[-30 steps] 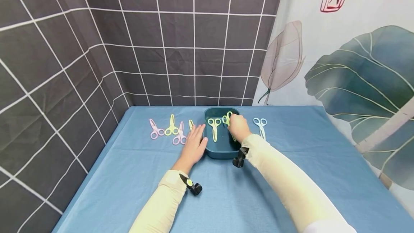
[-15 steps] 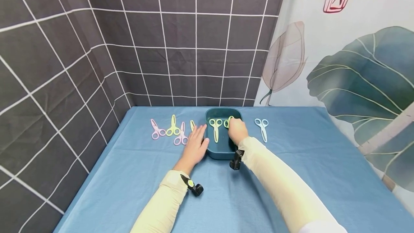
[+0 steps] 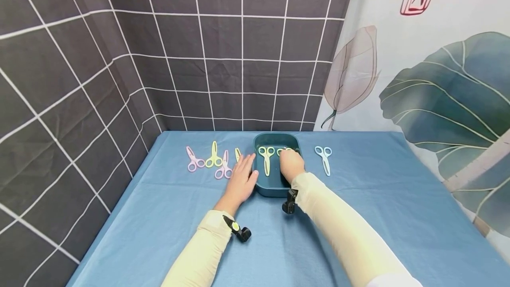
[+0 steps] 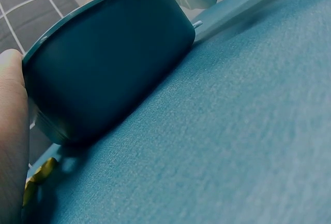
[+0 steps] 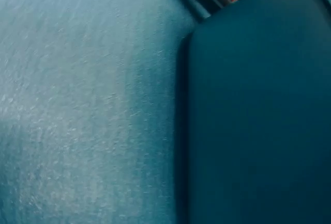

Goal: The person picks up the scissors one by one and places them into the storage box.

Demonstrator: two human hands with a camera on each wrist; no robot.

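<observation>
A dark teal tray [image 3: 275, 187] stands on the cloth. My right hand [image 3: 291, 164] is down inside its right side, fingers curled on yellow-green scissors [image 3: 280, 151]; their blades are hidden under the hand. Left of them in the tray lies a second pair of yellow-green scissors [image 3: 266, 159], handles toward the back. My left hand [image 3: 241, 180] lies along the tray's left side with straight fingers. In the left wrist view the thumb [image 4: 11, 87] is right at the tray's rim. The right wrist view shows mostly the tray's outer wall [image 5: 258, 120].
Left of the tray lie pink scissors [image 3: 193, 157], yellow scissors [image 3: 214, 150], another pink pair [image 3: 225, 158] and a yellow pair [image 3: 237, 152] partly hidden by my left hand. Light blue scissors [image 3: 326, 164] lie right of the tray. A grey checked curtain [image 3: 219, 74] hangs behind.
My right hand has come down deeper into the tray with the yellow-green scissors and slightly toward its middle, so less of them shows. The left hand has stayed at the tray's side.
</observation>
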